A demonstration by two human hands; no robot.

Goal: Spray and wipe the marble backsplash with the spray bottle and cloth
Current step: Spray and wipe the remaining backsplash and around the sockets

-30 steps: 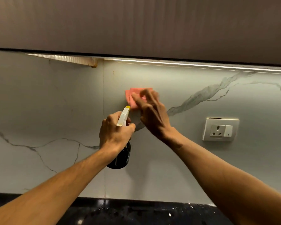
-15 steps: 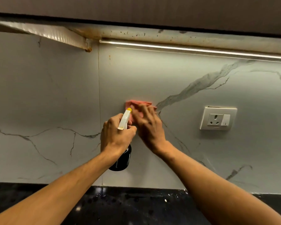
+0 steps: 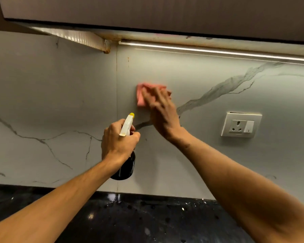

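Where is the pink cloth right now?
The pink cloth is pressed flat to the marble backsplash under the right hand, left of the wall socket.

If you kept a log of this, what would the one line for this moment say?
stage: wiping | right hand: flat, pressing pink cloth on marble backsplash | left hand: gripping spray bottle, nozzle toward wall

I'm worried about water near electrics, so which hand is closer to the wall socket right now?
Right. The right hand, pressing the pink cloth on the marble, is just up and left of the wall socket. The left hand, holding the spray bottle, is farther left.
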